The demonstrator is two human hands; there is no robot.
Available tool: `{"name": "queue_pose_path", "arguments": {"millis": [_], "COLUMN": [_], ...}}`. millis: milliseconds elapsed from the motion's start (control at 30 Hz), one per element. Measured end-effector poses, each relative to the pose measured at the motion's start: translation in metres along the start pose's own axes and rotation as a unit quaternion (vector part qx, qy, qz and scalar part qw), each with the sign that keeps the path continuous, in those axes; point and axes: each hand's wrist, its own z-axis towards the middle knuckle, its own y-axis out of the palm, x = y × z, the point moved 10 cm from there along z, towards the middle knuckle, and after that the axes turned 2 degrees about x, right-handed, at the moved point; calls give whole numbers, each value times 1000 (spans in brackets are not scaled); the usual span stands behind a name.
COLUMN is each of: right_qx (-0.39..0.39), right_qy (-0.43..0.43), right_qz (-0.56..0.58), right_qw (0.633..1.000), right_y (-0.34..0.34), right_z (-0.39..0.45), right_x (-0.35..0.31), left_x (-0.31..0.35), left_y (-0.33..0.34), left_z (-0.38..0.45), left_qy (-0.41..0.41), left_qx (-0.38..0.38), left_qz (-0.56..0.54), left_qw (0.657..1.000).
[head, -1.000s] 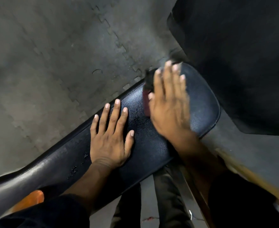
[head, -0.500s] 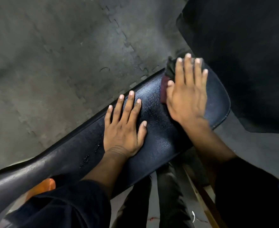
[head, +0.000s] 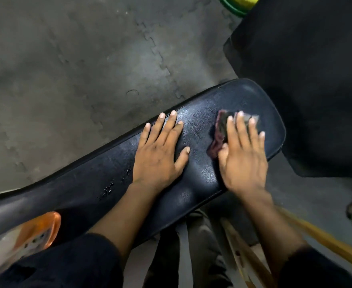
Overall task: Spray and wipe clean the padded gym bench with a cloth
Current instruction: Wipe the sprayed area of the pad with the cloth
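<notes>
A long black padded bench runs from lower left to upper right. My left hand lies flat on its middle with fingers spread and holds nothing. My right hand presses a dark maroon cloth flat against the pad near its rounded far end; most of the cloth is hidden under the palm and fingers. Small drops of liquid sit on the pad to the left of my left wrist.
Grey interlocking floor mats lie beyond the bench. A large black padded block stands to the right. An orange and white object sits at lower left. A yellow frame bar runs at lower right, and a green-yellow item at the top.
My right hand has drawn the cloth back from the bench's far end toward me. The left hand stays flat on the pad.
</notes>
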Motion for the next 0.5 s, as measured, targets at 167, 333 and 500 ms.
{"name": "queue_pose_path", "arguments": {"millis": [167, 333, 500], "right_qx": [-5, 2, -44], "right_qy": [-3, -192, -246], "right_qz": [7, -9, -57], "right_qw": [1000, 981, 967], "right_y": [-11, 12, 34], "right_z": [58, -23, -108], "right_x": [-47, -154, -126], "left_x": [-55, -105, -109], "left_y": [-20, -35, -33], "left_z": [-66, -129, -140], "left_qy": [-96, -155, -129], "left_qx": [35, 18, 19], "left_qz": [-23, 27, 64], "left_qw": [994, 987, 989]}}
